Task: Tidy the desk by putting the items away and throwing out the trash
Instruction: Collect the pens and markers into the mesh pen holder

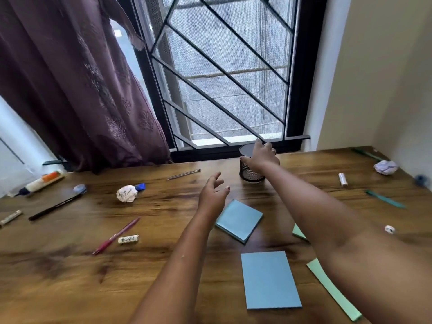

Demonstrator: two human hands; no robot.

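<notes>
Head view showed me the black mesh pen cup standing upright at the 12 o'clock edge of the desk, just below the window. The right hand was clamped on its rim, thumb on the near side and fingers curled over the top. The left hand hung at the cup's 8 o'clock, near it but apart, with its fingers loosely spread and holding nothing.

At the cup's 6 o'clock lay a blue sticky-note pad, its corner hidden under the left wrist. Further toward me lay a blue sheet. At the sheet's 3 o'clock a green paper strip ran out from under the right forearm.

At the cup's 9 o'clock I saw two pencils side by side. Beyond them at 8 o'clock sat a crumpled paper ball. A pink pen and a black pen lay further out that way, with a glue bottle near the desk's 10 o'clock corner.

At the cup's 3 o'clock sat a second crumpled ball, well apart, with a green pen nearer me. A purple curtain hung at 10 o'clock.
</notes>
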